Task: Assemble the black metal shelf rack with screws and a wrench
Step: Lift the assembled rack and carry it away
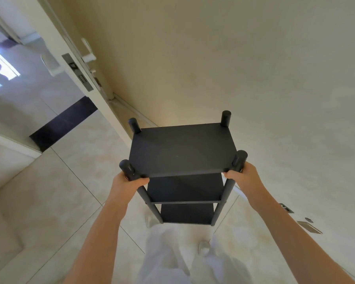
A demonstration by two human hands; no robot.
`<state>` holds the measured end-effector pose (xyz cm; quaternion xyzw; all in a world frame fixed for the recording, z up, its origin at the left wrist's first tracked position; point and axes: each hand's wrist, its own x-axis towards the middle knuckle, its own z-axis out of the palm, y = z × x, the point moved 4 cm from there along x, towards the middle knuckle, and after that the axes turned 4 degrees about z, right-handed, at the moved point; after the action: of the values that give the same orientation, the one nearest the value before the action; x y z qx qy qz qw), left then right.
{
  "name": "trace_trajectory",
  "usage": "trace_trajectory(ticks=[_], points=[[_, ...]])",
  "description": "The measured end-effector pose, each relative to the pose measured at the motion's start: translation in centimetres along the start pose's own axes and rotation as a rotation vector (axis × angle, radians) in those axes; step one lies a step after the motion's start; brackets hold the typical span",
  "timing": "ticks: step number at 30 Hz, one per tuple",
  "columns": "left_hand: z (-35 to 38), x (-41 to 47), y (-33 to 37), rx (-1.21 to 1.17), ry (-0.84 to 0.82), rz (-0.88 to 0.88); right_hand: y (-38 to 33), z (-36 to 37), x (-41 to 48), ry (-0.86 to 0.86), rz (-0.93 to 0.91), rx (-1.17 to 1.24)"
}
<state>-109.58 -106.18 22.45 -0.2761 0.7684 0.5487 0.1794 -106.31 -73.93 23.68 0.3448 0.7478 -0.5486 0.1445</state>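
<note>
One black rack (182,152), three shelves (186,213), four posts (225,118), two hands (127,183).

The person is wearing loose white trousers (166,261), and the cloth is falling in soft, wide folds that are showing blurred at this close range. Just above the right leg of the trousers a pale foot covering (203,246) is peeking out; whether it is a shoe or a sock cannot be told. On either side of the trousers, the left forearm (103,228) and right forearm (291,228) are showing bare up to the left hand (127,181) and right hand (243,177).
</note>
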Motion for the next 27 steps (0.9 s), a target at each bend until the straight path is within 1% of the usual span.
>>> trace_trajectory(ticks=[4, 6, 8, 14, 18, 20, 22, 24, 27], points=[[-1.7, 5.5, 1.8, 0.063, -0.137, -0.02, -1.4, 3.4, 2.6, 0.047, 0.102, 0.046], [-2.8, 7.7, 3.0, 0.099, -0.227, -0.005, -1.8, 5.1, 3.3, 0.09, 0.134, 0.086], [-3.9, 9.5, 4.8, 0.105, -0.282, -0.005, -2.7, 6.9, 3.9, 0.123, 0.152, 0.149], [-5.1, 15.8, 9.0, -0.117, -0.28, -0.14, -5.1, 10.7, 6.2, 0.108, 0.217, 0.277], [-4.8, 19.7, 11.2, -0.288, -0.18, -0.216, -6.1, 12.3, 8.0, 0.017, 0.232, 0.417], [-4.4, 21.8, 11.3, -0.289, -0.138, -0.243, -6.5, 12.9, 8.9, -0.033, 0.255, 0.458], [-4.0, 23.7, 11.6, -0.227, -0.135, -0.237, -7.2, 13.2, 10.1, -0.091, 0.245, 0.445], [-3.8, 25.5, 11.8, -0.171, -0.163, -0.229, -7.7, 13.6, 11.4, -0.144, 0.257, 0.441], [-3.5, 28.3, 11.8, -0.123, -0.237, -0.237, -7.8, 14.0, 13.7, -0.182, 0.311, 0.505]])
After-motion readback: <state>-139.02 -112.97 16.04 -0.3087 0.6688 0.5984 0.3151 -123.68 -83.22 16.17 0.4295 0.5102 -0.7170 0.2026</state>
